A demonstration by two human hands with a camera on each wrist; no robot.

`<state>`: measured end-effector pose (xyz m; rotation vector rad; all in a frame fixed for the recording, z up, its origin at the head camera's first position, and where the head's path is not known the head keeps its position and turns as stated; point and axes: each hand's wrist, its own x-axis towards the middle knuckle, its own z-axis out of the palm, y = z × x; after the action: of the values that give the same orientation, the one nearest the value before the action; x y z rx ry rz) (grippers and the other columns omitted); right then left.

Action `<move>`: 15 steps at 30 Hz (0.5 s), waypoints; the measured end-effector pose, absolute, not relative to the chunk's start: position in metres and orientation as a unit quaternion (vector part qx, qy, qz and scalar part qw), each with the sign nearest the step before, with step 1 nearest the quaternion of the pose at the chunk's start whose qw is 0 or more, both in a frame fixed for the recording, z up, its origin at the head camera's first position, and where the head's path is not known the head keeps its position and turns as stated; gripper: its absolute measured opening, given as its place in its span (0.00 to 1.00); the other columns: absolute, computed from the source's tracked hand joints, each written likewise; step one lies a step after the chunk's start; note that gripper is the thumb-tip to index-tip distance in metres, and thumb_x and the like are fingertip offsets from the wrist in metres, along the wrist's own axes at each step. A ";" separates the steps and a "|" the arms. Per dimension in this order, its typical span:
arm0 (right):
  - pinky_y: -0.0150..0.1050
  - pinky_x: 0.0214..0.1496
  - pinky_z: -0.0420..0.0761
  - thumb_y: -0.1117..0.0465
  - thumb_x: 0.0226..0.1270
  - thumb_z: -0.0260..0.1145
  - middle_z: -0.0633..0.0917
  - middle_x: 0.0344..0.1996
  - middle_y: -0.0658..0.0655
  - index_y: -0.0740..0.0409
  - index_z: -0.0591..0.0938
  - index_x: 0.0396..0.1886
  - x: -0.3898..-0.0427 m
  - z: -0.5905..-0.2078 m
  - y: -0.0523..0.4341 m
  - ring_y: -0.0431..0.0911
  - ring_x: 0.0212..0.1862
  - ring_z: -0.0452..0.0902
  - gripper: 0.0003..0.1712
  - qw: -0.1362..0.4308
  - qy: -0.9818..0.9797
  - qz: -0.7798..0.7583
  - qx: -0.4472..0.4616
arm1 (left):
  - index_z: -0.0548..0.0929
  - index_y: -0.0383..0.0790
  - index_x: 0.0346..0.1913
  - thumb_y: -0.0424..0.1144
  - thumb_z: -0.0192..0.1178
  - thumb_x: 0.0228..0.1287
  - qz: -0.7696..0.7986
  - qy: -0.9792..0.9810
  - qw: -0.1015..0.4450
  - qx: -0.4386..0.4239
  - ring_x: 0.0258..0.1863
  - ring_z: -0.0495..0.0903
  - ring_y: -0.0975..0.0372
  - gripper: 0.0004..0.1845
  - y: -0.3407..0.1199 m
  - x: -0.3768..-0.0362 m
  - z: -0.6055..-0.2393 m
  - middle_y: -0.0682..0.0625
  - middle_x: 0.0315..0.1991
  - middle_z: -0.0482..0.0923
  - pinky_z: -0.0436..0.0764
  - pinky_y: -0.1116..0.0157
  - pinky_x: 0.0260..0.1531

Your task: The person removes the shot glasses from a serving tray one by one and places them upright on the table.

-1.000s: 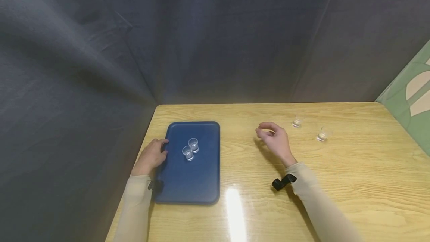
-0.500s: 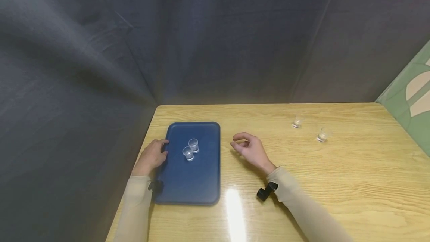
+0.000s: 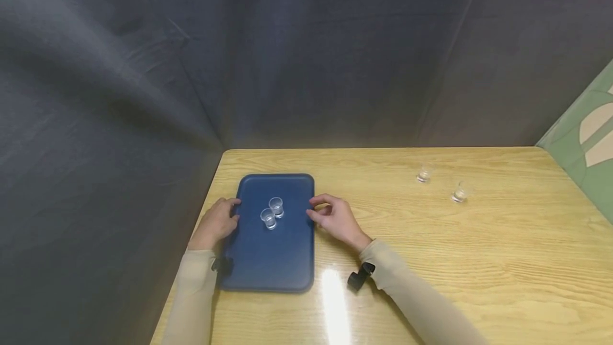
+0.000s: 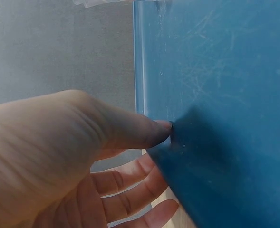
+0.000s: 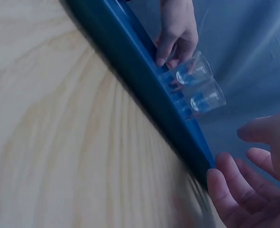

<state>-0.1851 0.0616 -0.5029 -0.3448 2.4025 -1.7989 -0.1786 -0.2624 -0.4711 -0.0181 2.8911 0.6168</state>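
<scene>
At the far left a dark grey cloth backdrop (image 3: 119, 95) closes off the side and rear, and the light wooden bench (image 3: 431, 260) ends right beside it, so there is little room past the left edge. The left hand (image 3: 215, 223) grips the left rim of the flat dark blue plastic tray (image 3: 268, 260): in the left wrist view the thumb lies on top of the rim and the fingers (image 4: 130, 194) curl beneath it, their tips hidden under the tray. The tray lies on the bench near the left edge, its long side running away from the person. On it stand two small clear glasses (image 3: 272, 212), upright and just beside each other, toward the far half. The right hand (image 3: 335, 220) is at the tray's right rim, fingers (image 5: 235, 194) loosely curled and spread, holding nothing; whether they touch the rim cannot be told, since the right wrist view is blurred there. Right of that hand the bench is open wood. Well apart, toward the far right, stand two more small clear glasses (image 3: 440, 182), faint and hard to make out. A green patterned surface (image 3: 589, 137) is cut off at the right.
</scene>
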 end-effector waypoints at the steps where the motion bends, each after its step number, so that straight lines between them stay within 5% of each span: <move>1: 0.33 0.29 0.83 0.63 0.68 0.76 0.92 0.45 0.62 0.63 0.87 0.55 -0.185 -0.502 0.059 0.45 0.36 0.89 0.18 0.058 0.796 -0.591 -0.116 | 0.76 0.31 0.73 0.33 0.58 0.75 0.208 0.974 0.092 -0.005 0.49 0.79 0.47 0.26 -0.262 -0.179 -0.471 0.31 0.61 0.78 0.81 0.45 0.54; 15: 0.30 0.35 0.84 0.62 0.67 0.76 0.92 0.43 0.59 0.64 0.87 0.56 -0.190 -0.490 0.024 0.40 0.34 0.87 0.19 0.035 0.826 -0.535 -0.175 | 0.75 0.31 0.74 0.33 0.58 0.76 0.209 0.973 0.096 -0.011 0.49 0.80 0.47 0.26 -0.261 -0.178 -0.471 0.31 0.61 0.78 0.82 0.44 0.55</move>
<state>-0.1901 0.0244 -0.4904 -0.5376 2.5394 -1.6440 -0.1781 -0.2615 -0.4706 -0.0340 2.8841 0.6179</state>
